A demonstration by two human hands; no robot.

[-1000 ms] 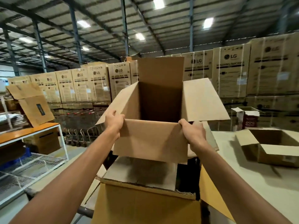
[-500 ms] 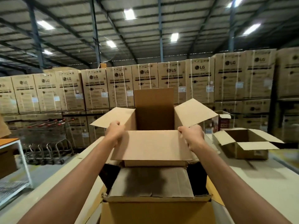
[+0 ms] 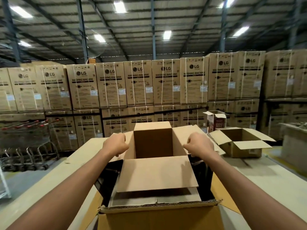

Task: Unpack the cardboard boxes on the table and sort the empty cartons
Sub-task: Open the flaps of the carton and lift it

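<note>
An empty brown carton (image 3: 157, 173) with its flaps open stands just beyond a large open cardboard box (image 3: 159, 216) at the near edge of the table (image 3: 274, 178). My left hand (image 3: 115, 144) curls over the carton's left side flap. My right hand (image 3: 199, 144) curls over its right side flap. The carton's near flap hangs out over the large box. Inside the large box I see a black liner and a flat cardboard sheet (image 3: 154, 197). What lies under the sheet is hidden.
Another open empty carton (image 3: 240, 145) sits on the table at the right, with a small printed box (image 3: 216, 121) behind it. Shopping trolleys (image 3: 28, 143) stand on the floor at the left. Stacked washing-machine boxes (image 3: 141, 83) wall off the back.
The carton has come down from chest height and away from me to just beyond the large box. My hands shifted from its near flap to the side flaps. My view turned right.
</note>
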